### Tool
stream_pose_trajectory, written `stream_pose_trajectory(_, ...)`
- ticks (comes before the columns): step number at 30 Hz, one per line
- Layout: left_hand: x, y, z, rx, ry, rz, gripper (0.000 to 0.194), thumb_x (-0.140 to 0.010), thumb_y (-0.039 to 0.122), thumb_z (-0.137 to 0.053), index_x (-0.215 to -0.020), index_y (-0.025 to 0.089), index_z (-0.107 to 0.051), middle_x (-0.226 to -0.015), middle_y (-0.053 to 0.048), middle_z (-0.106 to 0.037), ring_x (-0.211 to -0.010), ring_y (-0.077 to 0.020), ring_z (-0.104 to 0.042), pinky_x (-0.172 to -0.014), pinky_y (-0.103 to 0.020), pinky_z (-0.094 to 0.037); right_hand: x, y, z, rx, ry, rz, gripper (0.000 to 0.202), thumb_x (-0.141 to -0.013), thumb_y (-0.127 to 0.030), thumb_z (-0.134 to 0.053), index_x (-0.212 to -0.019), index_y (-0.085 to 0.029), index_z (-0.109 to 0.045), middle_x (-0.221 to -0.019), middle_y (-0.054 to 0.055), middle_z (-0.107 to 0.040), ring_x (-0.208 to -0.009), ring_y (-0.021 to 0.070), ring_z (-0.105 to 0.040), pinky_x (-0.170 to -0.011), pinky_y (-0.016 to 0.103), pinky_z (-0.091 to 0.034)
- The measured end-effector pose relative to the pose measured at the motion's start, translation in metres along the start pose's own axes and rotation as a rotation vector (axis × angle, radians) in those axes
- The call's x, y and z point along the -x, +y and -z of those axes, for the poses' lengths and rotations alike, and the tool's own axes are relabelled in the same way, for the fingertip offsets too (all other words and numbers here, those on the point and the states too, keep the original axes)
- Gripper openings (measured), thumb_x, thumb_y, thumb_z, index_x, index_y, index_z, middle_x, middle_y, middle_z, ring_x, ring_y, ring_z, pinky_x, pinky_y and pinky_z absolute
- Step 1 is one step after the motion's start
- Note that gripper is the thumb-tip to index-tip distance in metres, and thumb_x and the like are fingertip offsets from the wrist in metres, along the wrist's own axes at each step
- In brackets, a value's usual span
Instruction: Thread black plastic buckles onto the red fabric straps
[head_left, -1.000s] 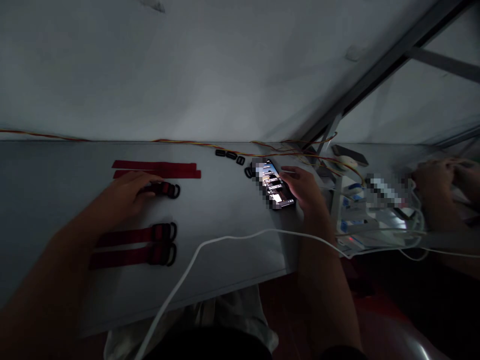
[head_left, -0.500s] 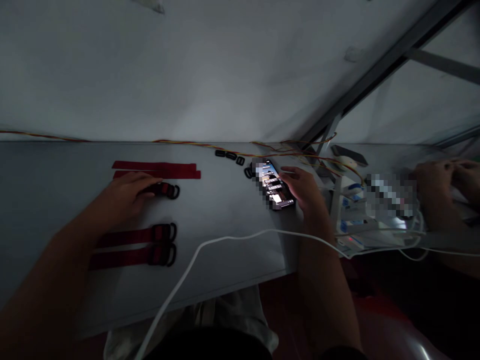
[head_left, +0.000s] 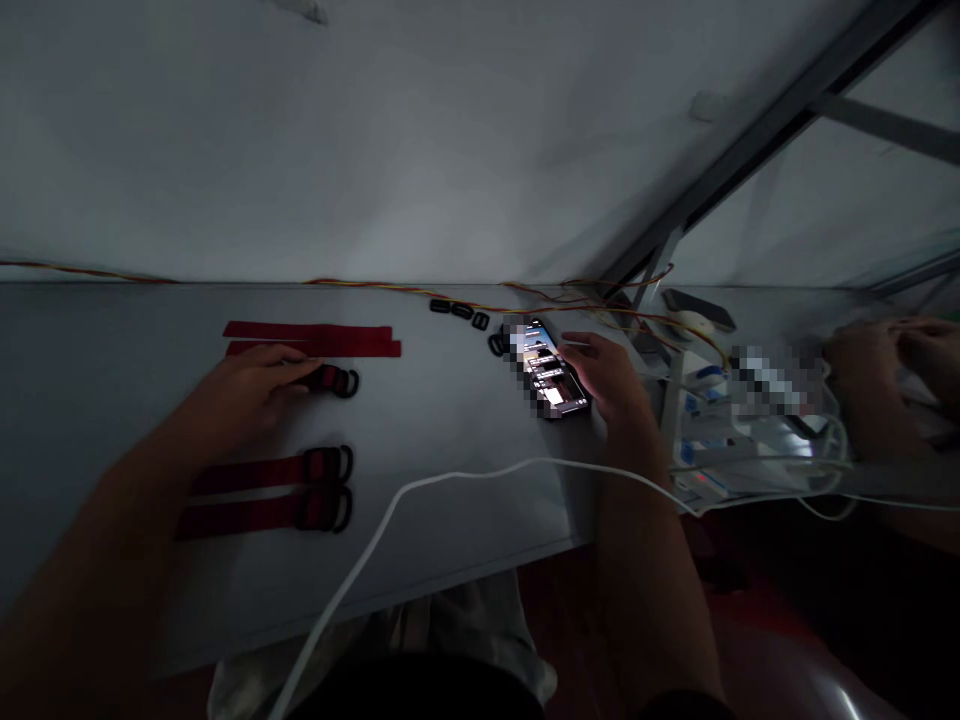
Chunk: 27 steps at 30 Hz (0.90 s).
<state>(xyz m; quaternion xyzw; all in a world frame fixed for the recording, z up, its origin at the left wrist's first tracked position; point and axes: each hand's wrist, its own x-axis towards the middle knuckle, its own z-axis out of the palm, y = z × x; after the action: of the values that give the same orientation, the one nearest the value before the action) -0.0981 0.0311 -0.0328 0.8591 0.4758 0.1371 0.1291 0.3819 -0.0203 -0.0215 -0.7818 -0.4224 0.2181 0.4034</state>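
Observation:
My left hand point(head_left: 251, 385) is closed over a red webbing strap point(head_left: 325, 377) fitted with a black slider buckle and a black D-ring point(head_left: 352, 383). The hand covers most of that strap. Closer to me lie two similar red straps point(head_left: 251, 475), each with black hardware at its right end. Beyond my fingers are two plain red webbing pieces point(head_left: 315, 333). My right hand point(head_left: 604, 375) is at the right edge of a lit smartphone point(head_left: 555, 370), thumb at the screen's edge and fingers stretched out, not wrapped round it.
Several black buckles point(head_left: 461, 312) lie near the wall, one partly beside the phone. A white cable point(head_left: 465, 475) crosses in front of me. Twisted coloured wires point(head_left: 375, 286) run along the wall. Rightward are a power strip point(head_left: 697, 420), a dark phone-like slab point(head_left: 701, 310) and another person's hands point(head_left: 870, 360).
My hands, the straps and the phone stay almost exactly where they were. The other person's hands at the right have shifted slightly.

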Motion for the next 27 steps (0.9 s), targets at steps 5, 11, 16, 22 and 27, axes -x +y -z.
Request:
stream_pose_trajectory(5,0.0,0.005,0.004,-0.025,-0.009,0.014,0.048,-0.096,0.043,-0.047,-0.129,0.024,-0.075,-0.135,-0.012,-0.069,-0.12,-0.0318,-0.066,-0.11,-0.049,-0.052,-0.001,0.002,0.0,0.037,0.004,-0.007,0.033,-0.081,-0.027,-0.073,-0.113,-0.018,-0.079,-0.092,0.009,-0.081,-0.075,0.021,-0.072,-0.067,0.031,-0.054)
stream_pose_trajectory(11,0.001,0.006,0.003,-0.041,-0.003,-0.041,0.046,-0.1,0.036,-0.046,-0.134,0.018,-0.072,-0.134,-0.015,-0.068,-0.122,-0.0309,-0.063,-0.113,-0.052,-0.049,-0.005,0.009,0.003,0.081,0.034,-0.001,0.034,-0.083,-0.023,-0.07,-0.115,-0.016,-0.078,-0.096,0.012,-0.082,-0.082,0.0238,-0.075,-0.071,0.034,-0.055)
stream_pose_trajectory(16,0.002,0.008,0.004,-0.015,-0.012,-0.05,0.044,-0.1,0.037,-0.051,-0.135,0.018,-0.071,-0.133,-0.015,-0.067,-0.121,-0.03,-0.063,-0.112,-0.051,-0.05,-0.005,0.011,0.003,0.023,0.009,-0.004,0.034,-0.084,-0.022,-0.069,-0.116,-0.017,-0.077,-0.101,0.013,-0.082,-0.088,0.0248,-0.077,-0.071,0.034,-0.056)
stream_pose_trajectory(22,0.001,0.011,0.006,-0.006,-0.026,-0.012,0.046,-0.099,0.042,-0.053,-0.136,0.02,-0.071,-0.134,-0.014,-0.068,-0.126,-0.0312,-0.061,-0.116,-0.052,-0.046,-0.004,0.011,0.002,0.034,0.012,-0.006,0.037,-0.08,-0.02,-0.072,-0.117,-0.016,-0.076,-0.099,0.013,-0.082,-0.082,0.0243,-0.076,-0.067,0.033,-0.057)
stream_pose_trajectory(27,-0.001,0.008,0.003,0.035,0.005,-0.023,0.046,-0.098,0.048,-0.051,-0.132,0.024,-0.072,-0.128,-0.013,-0.071,-0.124,-0.0323,-0.063,-0.115,-0.051,-0.046,-0.003,0.009,0.002,0.052,0.013,-0.009,0.038,-0.081,-0.02,-0.072,-0.119,-0.015,-0.076,-0.1,0.014,-0.082,-0.081,0.024,-0.076,-0.063,0.031,-0.055)
